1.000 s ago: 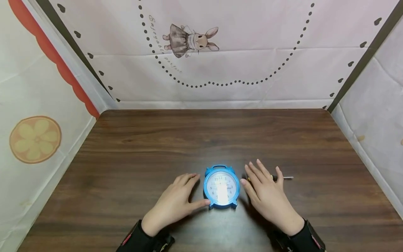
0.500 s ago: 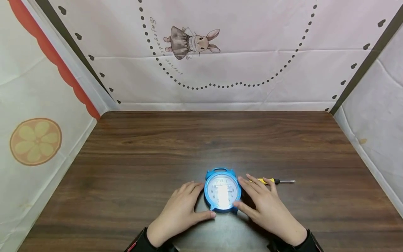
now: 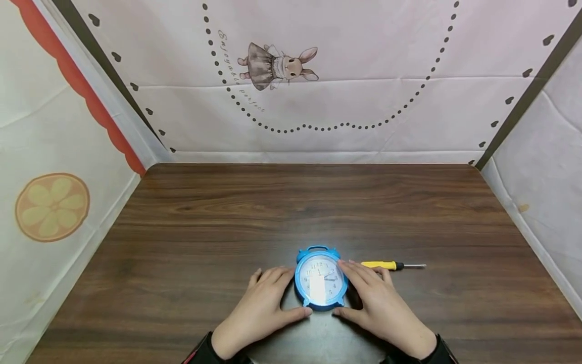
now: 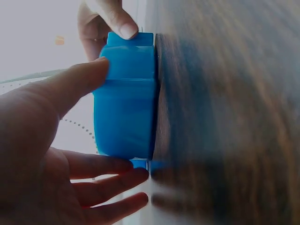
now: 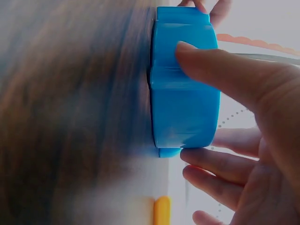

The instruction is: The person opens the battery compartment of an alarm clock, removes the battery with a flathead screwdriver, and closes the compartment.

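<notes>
The blue alarm clock (image 3: 320, 277) between my hands has a white dial with black numerals; 11, 12 and 1 at the top are legible, the rest lost in glare. On the backdrop sheet (image 3: 364, 50) behind my table, curved script beside a rabbit drawing (image 3: 279, 65) seems to read "Enjoyable perfect".

The clock (image 3: 321, 277) lies flat on the table (image 3: 227, 217), low in the frame's centre. The left hand (image 3: 259, 312) touches its left side, the right hand (image 3: 381, 310) its right. The screwdriver (image 3: 393, 265) lies just right of the clock, beyond the right hand's fingertips.
</notes>
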{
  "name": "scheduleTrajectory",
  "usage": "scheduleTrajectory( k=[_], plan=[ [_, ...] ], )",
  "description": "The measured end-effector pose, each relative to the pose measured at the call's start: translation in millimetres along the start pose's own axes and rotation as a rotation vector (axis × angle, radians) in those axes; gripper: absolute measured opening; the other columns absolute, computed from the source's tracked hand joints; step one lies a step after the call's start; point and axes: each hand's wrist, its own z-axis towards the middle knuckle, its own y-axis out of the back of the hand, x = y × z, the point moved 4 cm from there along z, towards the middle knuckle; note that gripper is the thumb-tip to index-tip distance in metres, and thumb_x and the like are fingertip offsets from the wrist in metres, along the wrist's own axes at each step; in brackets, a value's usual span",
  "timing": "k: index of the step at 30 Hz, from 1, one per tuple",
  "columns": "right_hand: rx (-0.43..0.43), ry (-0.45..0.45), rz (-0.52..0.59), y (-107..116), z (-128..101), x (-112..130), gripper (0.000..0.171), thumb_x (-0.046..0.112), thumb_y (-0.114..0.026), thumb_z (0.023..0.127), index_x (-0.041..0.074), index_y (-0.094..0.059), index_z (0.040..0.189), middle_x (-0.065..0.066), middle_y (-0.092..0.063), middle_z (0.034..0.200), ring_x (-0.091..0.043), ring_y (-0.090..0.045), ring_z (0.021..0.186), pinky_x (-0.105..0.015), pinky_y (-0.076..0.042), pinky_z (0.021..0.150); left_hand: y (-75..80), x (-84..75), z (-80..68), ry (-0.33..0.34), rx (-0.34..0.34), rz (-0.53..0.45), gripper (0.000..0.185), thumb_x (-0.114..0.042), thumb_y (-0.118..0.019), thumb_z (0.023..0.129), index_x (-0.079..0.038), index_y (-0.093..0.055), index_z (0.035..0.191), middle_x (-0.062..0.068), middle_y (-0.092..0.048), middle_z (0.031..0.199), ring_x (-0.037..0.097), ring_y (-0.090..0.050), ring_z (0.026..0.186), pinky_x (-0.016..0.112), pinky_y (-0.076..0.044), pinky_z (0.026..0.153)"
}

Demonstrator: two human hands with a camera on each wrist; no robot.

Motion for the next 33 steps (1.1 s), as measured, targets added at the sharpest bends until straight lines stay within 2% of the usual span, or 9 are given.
scheduleTrajectory(
  k=[3,7,12,17,21,24,29,33],
  plan=[
    [0.004,-0.038,0.031,1.6,0.5,-0.6,0.09,0.048,-0.087,0.076,0.01,-0.05,0.149,-0.011,-0.059,0.141,-0.026,-0.055,0.129,-0.053,-0.034,0.1,2.4,-0.4,0.1,-0.003,-0.018,-0.006,0.086,-0.072,-0.064,0.085,-0.008,-0.056,0.142,0.013,-0.058,0.138,0.033,-0.049,0.132,0.072,-0.026,0.106],
    [0.042,-0.087,0.082,2.0,0.7,-1.9,0.09,0.052,-0.084,0.078,0.011,-0.048,0.151,-0.01,-0.058,0.141,-0.026,-0.055,0.128,-0.056,-0.035,0.101,4.3,-1.6,-1.7,-0.013,-0.063,-0.02,0.087,-0.073,-0.061,0.086,-0.006,-0.057,0.141,0.014,-0.059,0.137,0.033,-0.05,0.131,0.068,-0.028,0.108],
    [0.111,-0.17,0.202,1.0,0.3,-3.5,0.093,0.064,-0.075,0.08,0.013,-0.046,0.152,-0.011,-0.056,0.144,-0.031,-0.052,0.132,-0.063,-0.032,0.107,8.8,-6.8,-5.6,-0.026,-0.147,-0.036,0.088,-0.075,-0.059,0.085,-0.006,-0.058,0.141,0.009,-0.06,0.135,0.028,-0.053,0.128,0.057,-0.038,0.107],
    [0.15,-0.233,0.316,-2.2,0.2,-4.8,0.098,0.071,-0.072,0.077,0.013,-0.047,0.152,-0.011,-0.055,0.145,-0.039,-0.048,0.133,-0.065,-0.039,0.102,15.1,-14.6,-9.8,-0.064,-0.262,-0.023,0.087,-0.076,-0.059,0.083,-0.01,-0.06,0.14,0.003,-0.061,0.133,0.021,-0.055,0.123,0.049,-0.046,0.101],
    [0.187,-0.209,0.433,-4.7,-0.6,-7.5,0.096,0.066,-0.075,0.078,0.014,-0.045,0.152,-0.01,-0.053,0.147,-0.035,-0.05,0.134,-0.06,-0.042,0.102,19.5,-19.9,-14.0,-0.144,-0.348,0.0,0.086,-0.074,-0.064,0.081,-0.011,-0.061,0.139,0.001,-0.061,0.132,0.019,-0.056,0.122,0.047,-0.047,0.1],
    [0.243,-0.194,0.556,-6.0,-2.1,-11.4,0.088,0.057,-0.077,0.082,0.014,-0.044,0.152,-0.01,-0.052,0.148,-0.029,-0.05,0.135,-0.054,-0.043,0.104,21.5,-21.3,-16.1,-0.208,-0.383,-0.005,0.087,-0.072,-0.067,0.079,-0.013,-0.058,0.142,0.001,-0.057,0.136,0.021,-0.054,0.125,0.05,-0.046,0.103],
    [0.342,-0.176,0.787,-7.6,-5.0,-15.3,0.073,0.036,-0.074,0.092,0.008,-0.043,0.152,-0.014,-0.052,0.147,-0.03,-0.052,0.133,-0.038,-0.047,0.102,22.7,-19.9,-15.7,-0.29,-0.391,-0.062,0.092,-0.068,-0.072,0.078,-0.016,-0.05,0.149,0.004,-0.051,0.143,0.026,-0.048,0.134,0.056,-0.042,0.105],
    [0.428,-0.199,0.934,-9.4,-6.0,-16.7,0.066,0.029,-0.065,0.1,0.0,-0.039,0.152,-0.02,-0.051,0.147,-0.028,-0.055,0.13,-0.028,-0.049,0.097,21.9,-17.2,-15.9,-0.3,-0.379,-0.106,0.093,-0.066,-0.074,0.078,-0.02,-0.044,0.154,0.004,-0.048,0.146,0.029,-0.046,0.134,0.056,-0.046,0.1]
  ],
)
